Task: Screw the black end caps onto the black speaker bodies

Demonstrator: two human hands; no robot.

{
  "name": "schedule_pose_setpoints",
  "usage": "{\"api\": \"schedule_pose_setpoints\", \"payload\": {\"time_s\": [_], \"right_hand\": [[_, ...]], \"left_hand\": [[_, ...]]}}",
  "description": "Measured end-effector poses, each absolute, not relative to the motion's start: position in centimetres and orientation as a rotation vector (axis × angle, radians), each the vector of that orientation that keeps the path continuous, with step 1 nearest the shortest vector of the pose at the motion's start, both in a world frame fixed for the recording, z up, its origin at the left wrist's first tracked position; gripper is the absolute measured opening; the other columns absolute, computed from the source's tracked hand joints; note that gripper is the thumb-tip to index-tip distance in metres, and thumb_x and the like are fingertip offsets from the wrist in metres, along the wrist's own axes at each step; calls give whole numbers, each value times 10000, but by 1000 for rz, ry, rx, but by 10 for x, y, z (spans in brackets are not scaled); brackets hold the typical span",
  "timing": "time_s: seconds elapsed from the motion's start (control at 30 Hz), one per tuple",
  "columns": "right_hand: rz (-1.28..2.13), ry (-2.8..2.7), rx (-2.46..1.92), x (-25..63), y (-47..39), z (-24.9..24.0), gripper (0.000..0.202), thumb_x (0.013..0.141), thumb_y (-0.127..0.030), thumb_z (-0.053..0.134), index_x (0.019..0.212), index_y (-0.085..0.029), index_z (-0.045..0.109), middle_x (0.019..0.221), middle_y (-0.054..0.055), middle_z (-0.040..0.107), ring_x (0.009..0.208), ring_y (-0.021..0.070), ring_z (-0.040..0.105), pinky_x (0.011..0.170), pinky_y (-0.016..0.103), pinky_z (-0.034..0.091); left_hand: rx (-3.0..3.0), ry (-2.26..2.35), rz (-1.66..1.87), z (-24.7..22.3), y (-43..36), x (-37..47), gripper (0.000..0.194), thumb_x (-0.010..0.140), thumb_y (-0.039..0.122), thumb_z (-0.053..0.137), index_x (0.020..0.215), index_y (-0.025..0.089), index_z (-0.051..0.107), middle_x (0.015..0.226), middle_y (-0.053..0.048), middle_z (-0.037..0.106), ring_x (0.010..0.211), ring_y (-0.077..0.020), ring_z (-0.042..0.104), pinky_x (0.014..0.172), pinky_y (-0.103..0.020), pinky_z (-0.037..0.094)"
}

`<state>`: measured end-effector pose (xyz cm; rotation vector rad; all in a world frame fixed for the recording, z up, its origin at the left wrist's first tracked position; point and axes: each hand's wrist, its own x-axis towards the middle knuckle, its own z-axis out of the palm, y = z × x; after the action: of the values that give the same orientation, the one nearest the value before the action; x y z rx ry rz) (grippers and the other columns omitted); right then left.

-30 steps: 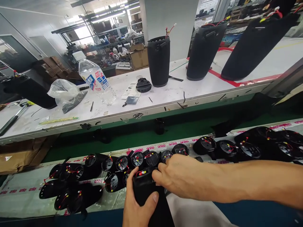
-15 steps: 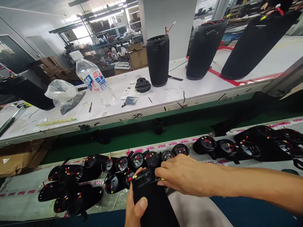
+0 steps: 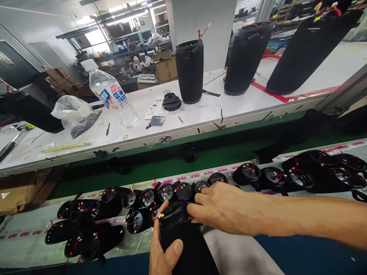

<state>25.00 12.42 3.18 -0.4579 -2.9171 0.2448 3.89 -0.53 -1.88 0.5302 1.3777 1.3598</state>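
Note:
A black fabric-covered speaker housing (image 3: pixel 189 244) leans in front of me, its top end tilted away. My left hand (image 3: pixel 164 250) is wrapped round its left side, thumb lying across the fabric. Red wires with small white and yellow connectors (image 3: pixel 158 217) stick out at the upper left rim beside my left fingers. At the right of the top end, my right hand (image 3: pixel 219 208) has its fingers curled together against the rim. Whatever those fingers pinch is hidden behind them. The opening's inside cannot be seen from here.
More speaker housings with wires (image 3: pixel 183 191) lie close together on the low wrapped surface (image 3: pixel 134 248). Above, a white bench (image 3: pixel 137 133) carries a water bottle (image 3: pixel 114 97), a plastic bag (image 3: pixel 71 110), a round black part (image 3: pixel 171 102) and standing housings (image 3: pixel 189 72).
The housing's top end has tilted slightly, and a yellow bit seen under my right fingers is now out of sight. My right hand stays at the rim; my left keeps its hold.

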Motion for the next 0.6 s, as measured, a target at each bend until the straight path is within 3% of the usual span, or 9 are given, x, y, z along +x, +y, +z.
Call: {"api": "schedule_pose_setpoints", "payload": {"time_s": [0.1,0.2,0.6], "right_hand": [[229,-2938,-449,251,125,33,56,1118,-202,585,1073,-224,562,828,6,649,670,192,534,579,367,181],[187,-2989,-480,252,124,38,138,1028,-122,632,1069,-228,555,829,2,629,655,194,514,568,367,170],[-11,-3104,-285,251,123,54,201,883,-53,652,1036,-184,647,819,37,591,637,205,483,533,399,190]], "left_hand": [[567,1367,1342,-16,-2,39,1067,589,675,982,1526,303,635,1441,-106,781,1451,-456,637,1254,-531,480],[602,1388,1319,-13,-2,38,1060,591,689,982,1517,307,635,1429,-106,784,1434,-458,650,1245,-532,491],[680,1466,1204,-13,-1,39,1159,593,709,986,1566,267,538,1394,-162,782,1365,-484,693,1271,-626,442]]}}
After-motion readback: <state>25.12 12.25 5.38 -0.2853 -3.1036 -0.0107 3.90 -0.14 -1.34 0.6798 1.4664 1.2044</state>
